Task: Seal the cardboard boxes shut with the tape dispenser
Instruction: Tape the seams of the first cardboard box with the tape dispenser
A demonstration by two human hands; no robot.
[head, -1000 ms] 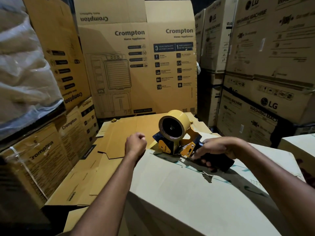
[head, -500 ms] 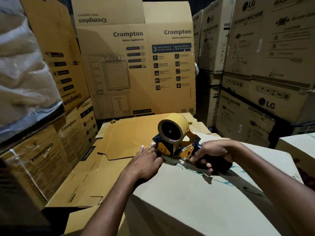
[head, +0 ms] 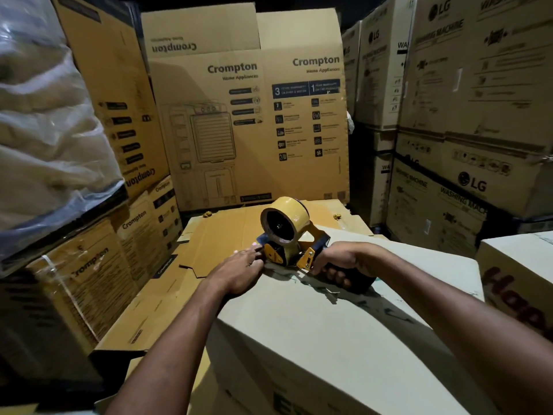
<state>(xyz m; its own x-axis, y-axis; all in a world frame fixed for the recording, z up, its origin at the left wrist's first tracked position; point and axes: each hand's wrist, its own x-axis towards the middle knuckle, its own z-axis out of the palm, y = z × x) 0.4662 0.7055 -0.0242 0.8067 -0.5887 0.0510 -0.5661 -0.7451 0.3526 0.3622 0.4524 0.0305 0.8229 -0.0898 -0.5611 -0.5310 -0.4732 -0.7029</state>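
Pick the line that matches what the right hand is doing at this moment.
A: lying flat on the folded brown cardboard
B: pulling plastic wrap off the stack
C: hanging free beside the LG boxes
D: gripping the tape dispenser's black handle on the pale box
D: the right hand has its fingers curled round the black handle of the tape dispenser, which sits on top of the pale box.

2 bare forearms (head: pixel 185 333), bare left hand (head: pixel 239 272) and right hand (head: pixel 341 262).
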